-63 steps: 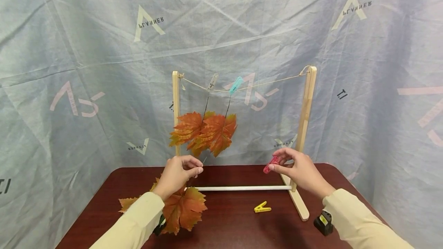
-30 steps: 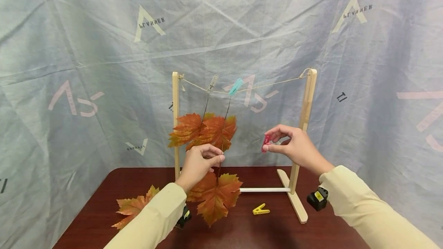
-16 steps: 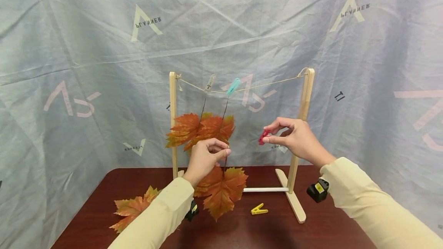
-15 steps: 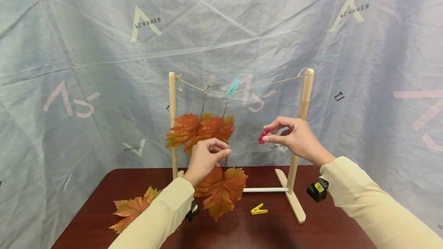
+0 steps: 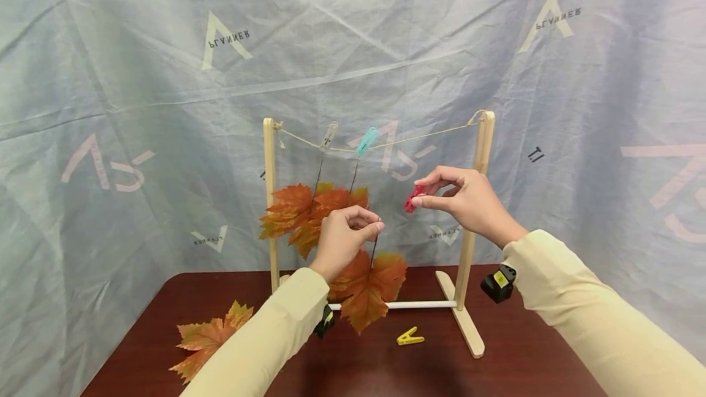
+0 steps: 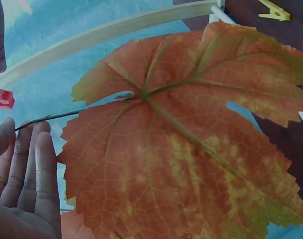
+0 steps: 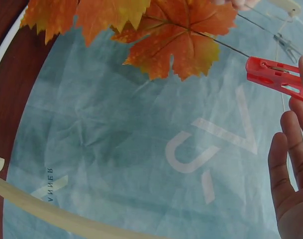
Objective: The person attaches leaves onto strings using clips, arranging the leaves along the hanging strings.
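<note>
My left hand (image 5: 344,238) pinches the thin dark stem (image 6: 49,118) of an orange artificial maple leaf (image 5: 368,290), which hangs below the fingers. To its right, my right hand (image 5: 469,201) pinches a red clothespin (image 5: 413,198) between thumb and fingers; the right wrist view shows this clothespin (image 7: 273,74) close up. Both hands are below the sagging twine (image 5: 421,136). A clear clothespin (image 5: 329,135) and a turquoise clothespin (image 5: 366,140) on the twine hold two orange leaves (image 5: 289,208) by their stems. The left hand partly hides the hanging leaves.
The twine runs between two wooden posts (image 5: 476,201) joined low down by a white rod (image 5: 421,305). On the dark red table (image 5: 441,372) lie a yellow clothespin (image 5: 410,337) and another maple leaf (image 5: 206,339), partly behind the left sleeve. A printed grey cloth (image 5: 165,139) hangs behind.
My left hand has moved up and right, lifting the leaf off the table's left side toward the middle. My right hand has risen and moved slightly left with the red clothespin.
</note>
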Tool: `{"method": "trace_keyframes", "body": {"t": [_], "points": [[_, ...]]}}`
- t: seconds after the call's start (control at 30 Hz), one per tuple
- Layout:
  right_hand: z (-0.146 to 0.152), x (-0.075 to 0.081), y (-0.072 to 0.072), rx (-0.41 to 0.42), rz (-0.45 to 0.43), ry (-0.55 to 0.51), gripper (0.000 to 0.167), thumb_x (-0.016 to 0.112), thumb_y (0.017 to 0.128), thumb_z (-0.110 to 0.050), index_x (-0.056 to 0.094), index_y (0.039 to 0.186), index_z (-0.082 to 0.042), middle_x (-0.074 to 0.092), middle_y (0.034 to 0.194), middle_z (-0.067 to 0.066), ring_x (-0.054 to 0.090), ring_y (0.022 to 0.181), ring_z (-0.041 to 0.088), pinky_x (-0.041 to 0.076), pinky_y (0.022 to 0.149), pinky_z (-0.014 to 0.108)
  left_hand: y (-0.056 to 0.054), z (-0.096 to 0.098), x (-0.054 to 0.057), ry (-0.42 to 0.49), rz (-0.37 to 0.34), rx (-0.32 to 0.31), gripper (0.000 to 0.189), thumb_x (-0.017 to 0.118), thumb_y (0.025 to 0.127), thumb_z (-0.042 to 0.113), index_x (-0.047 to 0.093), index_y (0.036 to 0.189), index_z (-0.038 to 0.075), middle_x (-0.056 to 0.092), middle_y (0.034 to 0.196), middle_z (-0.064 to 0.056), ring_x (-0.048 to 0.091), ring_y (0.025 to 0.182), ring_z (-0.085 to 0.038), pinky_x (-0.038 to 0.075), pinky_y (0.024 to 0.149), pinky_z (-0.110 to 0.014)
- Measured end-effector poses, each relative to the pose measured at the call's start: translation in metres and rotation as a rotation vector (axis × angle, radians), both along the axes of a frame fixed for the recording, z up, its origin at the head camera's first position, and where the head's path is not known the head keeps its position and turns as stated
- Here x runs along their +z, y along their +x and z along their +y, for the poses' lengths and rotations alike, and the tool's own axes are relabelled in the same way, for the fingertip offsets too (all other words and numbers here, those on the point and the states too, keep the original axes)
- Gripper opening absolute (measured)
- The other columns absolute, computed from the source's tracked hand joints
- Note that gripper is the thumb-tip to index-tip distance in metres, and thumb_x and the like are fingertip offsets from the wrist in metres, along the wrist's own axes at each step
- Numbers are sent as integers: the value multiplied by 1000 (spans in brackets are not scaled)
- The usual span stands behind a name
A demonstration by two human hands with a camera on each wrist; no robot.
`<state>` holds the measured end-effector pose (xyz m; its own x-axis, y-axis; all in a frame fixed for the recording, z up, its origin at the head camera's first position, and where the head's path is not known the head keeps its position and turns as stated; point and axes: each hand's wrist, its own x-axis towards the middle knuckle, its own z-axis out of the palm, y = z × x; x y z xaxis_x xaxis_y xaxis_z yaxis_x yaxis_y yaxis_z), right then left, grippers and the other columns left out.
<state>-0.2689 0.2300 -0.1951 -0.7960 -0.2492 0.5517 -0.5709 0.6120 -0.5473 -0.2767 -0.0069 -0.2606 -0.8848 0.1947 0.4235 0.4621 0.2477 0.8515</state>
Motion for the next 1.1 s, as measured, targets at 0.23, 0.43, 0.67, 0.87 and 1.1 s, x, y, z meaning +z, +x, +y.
{"method": "trace_keyframes", "body": {"t": [0.23,0.43,0.67,0.87,1.1], "points": [[-7,8,-6,-12,44,-18,21,83,88,-27,78,102,-12,75,91,3,67,87,13,55,73,25,-3,2,10,5,33,20,9,77,93,15,77,98,7,76,84,-6,71,75,-18,57,62,-30],[-10,23,-10,-34,69,-114,21,84,87,-26,78,100,-10,77,99,0,68,83,9,54,72,23,-9,8,19,25,34,43,10,77,93,16,77,97,7,76,84,-6,72,75,-21,56,60,-30],[-12,43,-14,-46,72,-142,23,83,88,-23,78,104,-8,76,100,-2,68,84,9,53,72,23,-19,21,28,48,46,56,12,77,93,17,78,99,6,78,88,-7,73,75,-16,55,60,-28],[-10,55,-20,-48,90,-189,26,84,87,-21,77,108,-6,76,104,-3,67,85,8,51,73,20,-26,30,38,65,57,87,13,78,92,18,78,98,7,78,87,-7,74,73,-16,55,64,-28],[-13,64,-31,-95,87,-209,31,82,88,-30,77,111,-9,75,101,-9,66,86,7,51,74,21,-36,39,52,97,28,157,12,79,91,20,78,98,10,78,86,-4,73,72,-15,54,62,-27]]}}
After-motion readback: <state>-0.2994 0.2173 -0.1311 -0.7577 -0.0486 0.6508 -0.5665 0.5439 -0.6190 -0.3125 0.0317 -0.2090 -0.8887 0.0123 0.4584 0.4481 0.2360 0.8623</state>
